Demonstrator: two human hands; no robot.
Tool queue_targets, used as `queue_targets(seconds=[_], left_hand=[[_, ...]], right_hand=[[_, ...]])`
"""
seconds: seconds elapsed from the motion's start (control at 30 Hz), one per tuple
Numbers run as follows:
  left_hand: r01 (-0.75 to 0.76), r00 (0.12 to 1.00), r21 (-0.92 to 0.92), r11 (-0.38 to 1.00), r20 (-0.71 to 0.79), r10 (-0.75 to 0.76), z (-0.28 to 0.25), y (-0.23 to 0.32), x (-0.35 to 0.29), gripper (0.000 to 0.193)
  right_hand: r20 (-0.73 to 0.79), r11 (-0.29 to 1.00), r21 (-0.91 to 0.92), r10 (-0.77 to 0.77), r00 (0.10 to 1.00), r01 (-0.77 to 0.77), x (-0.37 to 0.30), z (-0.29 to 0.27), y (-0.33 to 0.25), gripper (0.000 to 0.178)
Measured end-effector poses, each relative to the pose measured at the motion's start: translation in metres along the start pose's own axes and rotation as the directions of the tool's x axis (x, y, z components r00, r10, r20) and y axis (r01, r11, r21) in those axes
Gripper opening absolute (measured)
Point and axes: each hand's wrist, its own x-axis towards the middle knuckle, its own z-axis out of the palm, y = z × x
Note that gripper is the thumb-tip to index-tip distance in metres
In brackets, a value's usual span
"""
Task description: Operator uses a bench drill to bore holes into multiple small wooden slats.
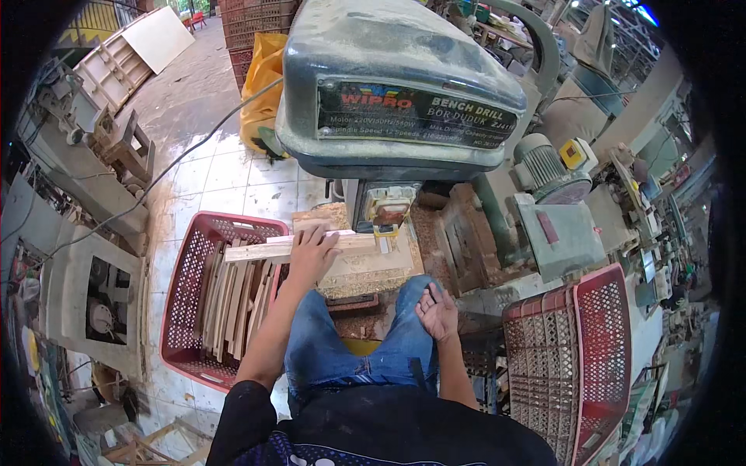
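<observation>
My left hand [313,252] is wrapped over a pale wooden strip [260,253] that lies crosswise on a worn board [365,279]. The strip's right end reaches a yellow-edged block [384,239] under the head of a large dusty bench drill [396,85]. A second light piece of wood shows just behind the strip, partly covered by my fingers. Palm up, my right hand [437,312] rests by my right knee, fingers loosely bent and nothing visible in it. The drill's bit is hidden from here.
A red plastic crate [172,318] full of wooden strips [233,311] stands at my left. Another red crate [602,342] is at my right. A grey motor [544,161] sits beyond the drill. A cable [148,193] crosses on the left, before a machine cabinet [66,291].
</observation>
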Motion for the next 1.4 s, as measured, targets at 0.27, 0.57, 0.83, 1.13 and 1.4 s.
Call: queue_targets(seconds=[0.27, 0.57, 0.83, 1.13, 1.4], left_hand=[[0.044, 0.997, -0.144, 0.989, 0.066, -0.035, 0.004, 0.014, 0.015, 0.036], [0.096, 0.995, -0.126, 0.987, 0.041, -0.092, 0.0, 0.003, 0.003, 0.037], [0.154, 0.987, -0.054, 0.987, 0.047, -0.152, -0.01, -0.013, -0.011, 0.038], [0.098, 0.995, -0.152, 0.983, 0.036, -0.093, 0.005, 0.01, 0.009, 0.038], [0.107, 0.994, -0.158, 0.982, 0.048, -0.101, 0.002, 0.011, 0.011, 0.037]], right_hand=[[0.306, 0.957, -0.269, -0.016, 0.952, 0.103, 0.01, 0.076, -0.022, 0.056], [0.894, -0.351, -0.359, -0.395, 0.21, 0.865, 0.011, 0.509, -0.107, 0.043], [0.945, -0.635, 0.171, 0.321, 0.056, 0.754, 0.145, 0.537, -0.117, 0.039], [0.898, -0.897, -0.289, -0.133, 0.42, 0.334, -0.012, 0.466, -0.118, 0.031], [0.578, -0.779, -0.615, -0.547, 0.606, -0.117, -0.066, 0.311, -0.016, 0.036]])
